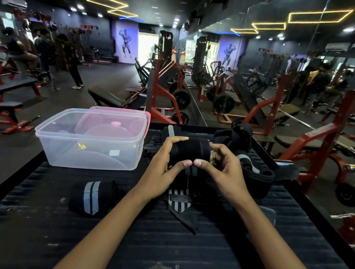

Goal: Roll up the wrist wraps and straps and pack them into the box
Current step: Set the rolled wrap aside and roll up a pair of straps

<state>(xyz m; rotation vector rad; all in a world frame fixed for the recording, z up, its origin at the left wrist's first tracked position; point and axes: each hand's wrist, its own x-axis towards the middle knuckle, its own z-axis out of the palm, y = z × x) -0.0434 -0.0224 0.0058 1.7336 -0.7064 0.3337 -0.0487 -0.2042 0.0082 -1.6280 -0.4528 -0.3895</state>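
Two hands are on one wrap (188,152), a black roll I hold up over the middle of the desk (201,257). My left hand (163,166) curls round its left end, fingers over the top and thumb underneath. My right hand (223,169) grips the right end the same way, and the two thumb tips meet beneath the roll. A loose tail of the wrap, black with grey stripes, hangs down from the roll between my wrists and lies on the desk below.

A second wrap (91,197), already rolled, black with a grey double stripe, lies on the desk to the left of my left forearm, near the box and apart from it. The box (90,141), clear plastic and open, stands on the far left part of the desk, just left of my left hand. Its pink lid (117,124) leans inside it, tilted against the back wall. I cannot tell what else sits in the box.

A heap of black straps (253,164) with some grey striping lies just right of my right hand and runs back to the far edge of the desk. Beyond the desk are red and black gym benches (8,89), weight machines, a wall mirror on the right, and several people standing far off at the left.
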